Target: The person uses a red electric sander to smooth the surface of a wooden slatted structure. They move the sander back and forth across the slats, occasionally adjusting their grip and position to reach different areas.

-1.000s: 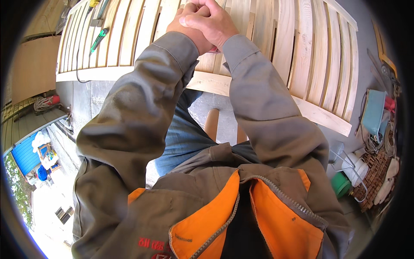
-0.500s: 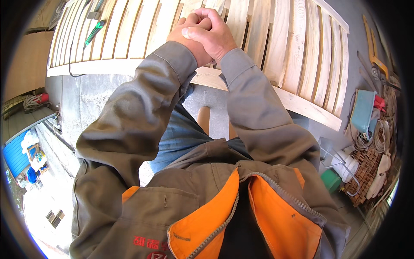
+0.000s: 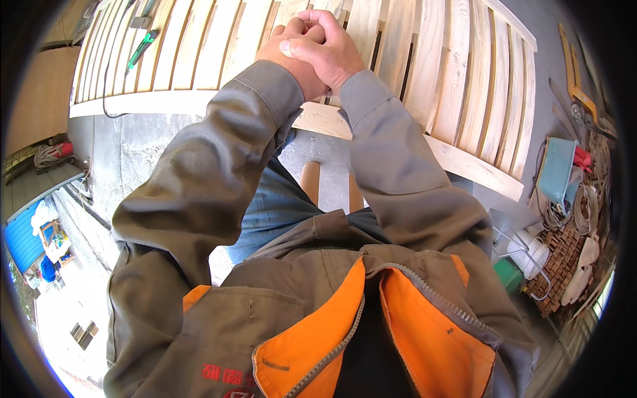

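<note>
My two hands are clasped together above a pale wooden slatted top (image 3: 456, 73). My right hand (image 3: 334, 56) wraps over my left hand (image 3: 284, 52), its thumb lying across the back of the left. The left fingers are curled and partly covered, so whatever may lie in that palm is hidden. A green and black utility knife (image 3: 142, 50) rests on the slats to the left, apart from both hands. Next to it, a dark thin cord (image 3: 105, 86) hangs over the near edge.
The slatted top's near rail (image 3: 474, 166) runs across in front of my legs. Wooden legs (image 3: 310, 180) stand below it. At the right are a yellow-handled saw (image 3: 584, 99), a blue-grey bin (image 3: 557, 171), coiled rope (image 3: 587, 209), a white bucket (image 3: 533, 255) and a woven brown basket (image 3: 561, 268).
My hands stay clasped in the same hold. The view has shifted very slightly, and the slatted top and knife appear a little further left.
</note>
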Demonstrator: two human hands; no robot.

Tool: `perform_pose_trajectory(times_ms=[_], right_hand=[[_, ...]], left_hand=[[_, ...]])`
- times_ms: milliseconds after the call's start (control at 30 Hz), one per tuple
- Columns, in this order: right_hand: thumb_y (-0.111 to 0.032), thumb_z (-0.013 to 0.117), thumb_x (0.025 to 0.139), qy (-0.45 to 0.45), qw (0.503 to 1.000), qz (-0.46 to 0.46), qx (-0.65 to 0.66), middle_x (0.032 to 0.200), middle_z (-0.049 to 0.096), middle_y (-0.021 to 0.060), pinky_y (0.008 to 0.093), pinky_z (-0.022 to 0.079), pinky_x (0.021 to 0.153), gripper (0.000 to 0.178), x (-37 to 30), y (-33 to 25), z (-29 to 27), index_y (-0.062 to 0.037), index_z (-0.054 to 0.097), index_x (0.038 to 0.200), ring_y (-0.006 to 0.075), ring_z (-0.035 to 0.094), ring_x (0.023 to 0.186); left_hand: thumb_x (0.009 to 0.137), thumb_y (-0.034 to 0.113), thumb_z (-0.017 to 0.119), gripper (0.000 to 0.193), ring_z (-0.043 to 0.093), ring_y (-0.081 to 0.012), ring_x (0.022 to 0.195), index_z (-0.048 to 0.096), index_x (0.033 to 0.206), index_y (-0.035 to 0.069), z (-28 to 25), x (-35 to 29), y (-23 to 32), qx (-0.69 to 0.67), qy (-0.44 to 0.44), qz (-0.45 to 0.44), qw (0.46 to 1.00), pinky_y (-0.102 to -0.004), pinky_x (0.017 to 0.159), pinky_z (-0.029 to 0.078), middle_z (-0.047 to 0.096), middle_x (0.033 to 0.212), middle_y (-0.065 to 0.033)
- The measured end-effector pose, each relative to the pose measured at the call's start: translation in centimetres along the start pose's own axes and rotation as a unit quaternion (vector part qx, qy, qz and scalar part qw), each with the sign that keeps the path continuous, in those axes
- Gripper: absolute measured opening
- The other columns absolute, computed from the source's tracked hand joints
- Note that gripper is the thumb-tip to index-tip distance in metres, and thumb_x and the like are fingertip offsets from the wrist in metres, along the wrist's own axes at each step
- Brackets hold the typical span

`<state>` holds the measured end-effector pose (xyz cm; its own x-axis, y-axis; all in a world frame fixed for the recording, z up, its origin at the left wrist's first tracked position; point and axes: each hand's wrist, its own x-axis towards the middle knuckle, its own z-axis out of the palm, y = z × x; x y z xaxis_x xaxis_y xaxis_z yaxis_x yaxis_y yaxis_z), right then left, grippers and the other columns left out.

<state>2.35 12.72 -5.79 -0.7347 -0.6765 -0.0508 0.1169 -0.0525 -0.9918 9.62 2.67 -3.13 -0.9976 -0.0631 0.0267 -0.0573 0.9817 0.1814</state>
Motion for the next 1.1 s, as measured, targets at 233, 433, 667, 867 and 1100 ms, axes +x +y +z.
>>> perform_pose_trajectory(times_ms=[233,433,667,867,1100], right_hand=[[-0.028,0.089,0.076,-0.003,0.999,-0.031,0.012,0.120,0.069,0.0106,0.0381,0.055,0.102,0.071,-1.6,1.0,0.0,-0.0031,0.062,0.137,0.0217,0.064,0.114],[-0.033,0.091,0.069,0.010,0.998,-0.059,-0.007,0.115,0.073,0.0112,0.0392,0.058,0.097,0.071,0.6,1.1,0.1,-0.0017,0.067,0.128,0.0239,0.069,0.110],[-0.029,0.089,0.079,-0.007,0.995,-0.100,-0.004,0.114,0.072,0.0088,0.0351,0.056,0.094,0.059,4.8,1.1,-0.8,-0.0012,0.067,0.127,0.0192,0.067,0.107],[-0.021,0.088,0.082,-0.004,0.996,-0.087,0.014,0.101,0.072,0.0027,0.0305,0.056,0.088,0.046,9.1,-0.3,-1.7,-0.0024,0.067,0.119,0.0136,0.066,0.095],[-0.022,0.088,0.083,-0.011,0.993,-0.115,0.027,0.103,0.073,0.0041,0.0301,0.055,0.092,0.048,15.5,-0.2,-4.1,0.0012,0.066,0.119,0.0140,0.067,0.098]], left_hand=[[0.077,0.035,0.088,0.061,0.056,-0.0357,0.134,0.069,0.132,0.014,0.6,-1.3,0.8,-0.006,0.026,0.020,0.999,-0.0486,0.114,0.048,0.068,0.135,-0.0041],[0.077,0.033,0.091,0.061,0.059,-0.0383,0.131,0.071,0.131,0.012,0.4,-0.1,0.1,0.025,0.054,0.034,0.998,-0.0485,0.111,0.051,0.068,0.137,-0.0089],[0.081,0.034,0.089,0.050,0.061,-0.0382,0.128,0.075,0.124,0.015,2.0,4.4,-4.0,0.067,0.081,0.072,0.992,-0.0486,0.107,0.055,0.071,0.131,-0.0076],[0.076,0.048,0.085,0.056,0.061,-0.0327,0.128,0.076,0.122,0.019,0.2,8.4,-4.8,0.049,0.086,0.128,0.987,-0.0499,0.106,0.050,0.071,0.126,-0.0113],[0.081,0.047,0.079,0.052,0.058,-0.0325,0.135,0.076,0.125,0.020,0.4,15.1,-6.7,0.117,0.051,0.147,0.981,-0.0482,0.116,0.042,0.072,0.133,-0.0092]])
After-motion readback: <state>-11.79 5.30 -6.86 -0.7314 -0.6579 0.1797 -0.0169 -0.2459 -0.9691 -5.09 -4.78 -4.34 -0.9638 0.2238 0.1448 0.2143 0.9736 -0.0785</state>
